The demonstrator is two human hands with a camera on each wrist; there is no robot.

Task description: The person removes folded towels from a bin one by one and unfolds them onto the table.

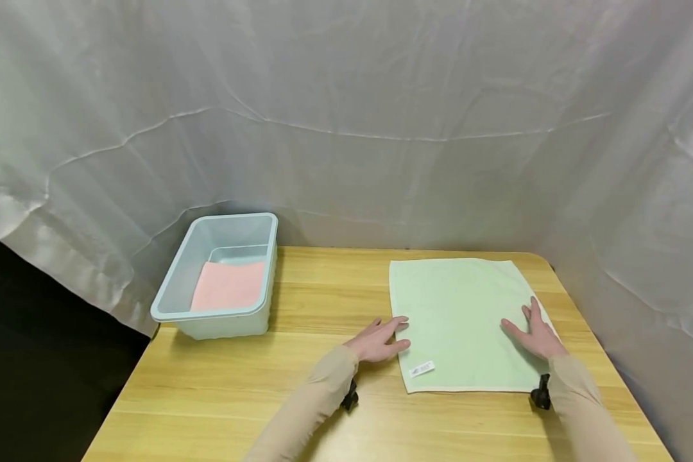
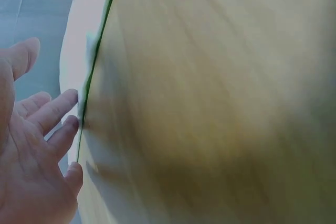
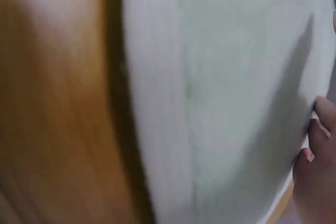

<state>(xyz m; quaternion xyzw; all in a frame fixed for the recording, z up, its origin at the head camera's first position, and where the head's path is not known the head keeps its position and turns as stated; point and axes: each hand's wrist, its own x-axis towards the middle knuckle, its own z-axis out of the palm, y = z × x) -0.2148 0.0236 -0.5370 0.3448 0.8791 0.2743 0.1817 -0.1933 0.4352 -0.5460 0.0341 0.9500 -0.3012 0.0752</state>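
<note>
A pale green towel [image 1: 462, 321] lies spread flat on the wooden table, with a small white label [image 1: 421, 369] near its lower left corner. At the towel's left edge is my left hand [image 1: 379, 341], its fingers extended and fingertips right at the border. My right hand [image 1: 536, 333] is over the right side of the towel, fingers spread and thumb pointing inward. In the left wrist view, the left fingertips [image 2: 71, 98] meet the towel's edge. The right wrist view shows the right fingers [image 3: 317, 135] along the far side of the towel [image 3: 236, 77].
A light blue plastic bin [image 1: 213, 314] stands at the table's back left, with a folded pink cloth [image 1: 229, 285] inside. Grey curtains [image 1: 381, 128] hang behind and beside the wooden table [image 1: 219, 385]. Black wrist cameras [image 1: 540, 393] sit on both wrists.
</note>
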